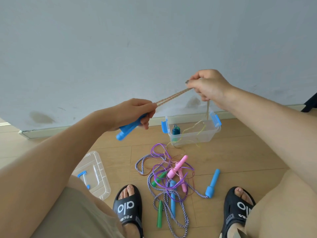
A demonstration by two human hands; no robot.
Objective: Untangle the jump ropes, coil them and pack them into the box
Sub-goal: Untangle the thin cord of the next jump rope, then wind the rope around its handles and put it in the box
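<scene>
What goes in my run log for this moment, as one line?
left hand: grips blue handles | right hand: pulls beige rope taut | box: open

wall point(120, 40) stained (low down) | wood floor point(248, 152) | black slides point(127, 206)

Both bare forearms are reaching forward above the box point(193, 133). The left hand point(135, 112) is curling closed, knuckles up, to the left of the box and slightly lower than the other. The right hand point(208, 85) is rising higher, directly above the box, fingertips point(190, 83) pinching together, wrist bending downward.
</scene>
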